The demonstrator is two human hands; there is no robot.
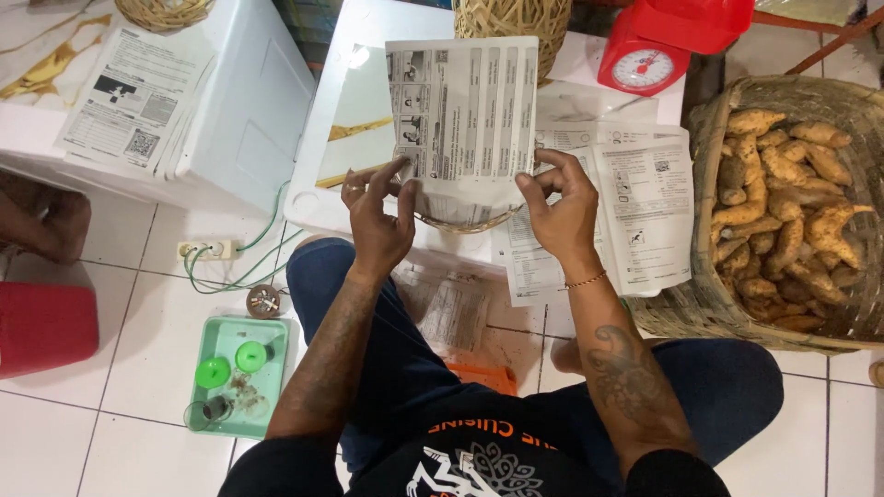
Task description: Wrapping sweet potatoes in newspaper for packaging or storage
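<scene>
From the head view, my left hand (378, 216) pinches the lower left edge of a printed paper sheet (463, 115), grip closed on it; my right hand (557, 207) pinches its lower right edge likewise; the sheet stands upright over a small woven basket (460, 219) at the near edge of the white worktop (359, 37); more printed sheets (645, 207) lie at its right edge, beside a large basket of sweet potatoes (783, 202) on the floor.

Printed paper sheet (463, 115): white, black-and-grey text columns with small pictures, standing nearly upright at centre, far from the body. Its lower edge is curling into a small woven basket (460, 219) sitting just beneath it. The left hand (378, 216) is pinching the lower left corner; the right hand (557, 207) is pinching the lower right edge.
</scene>
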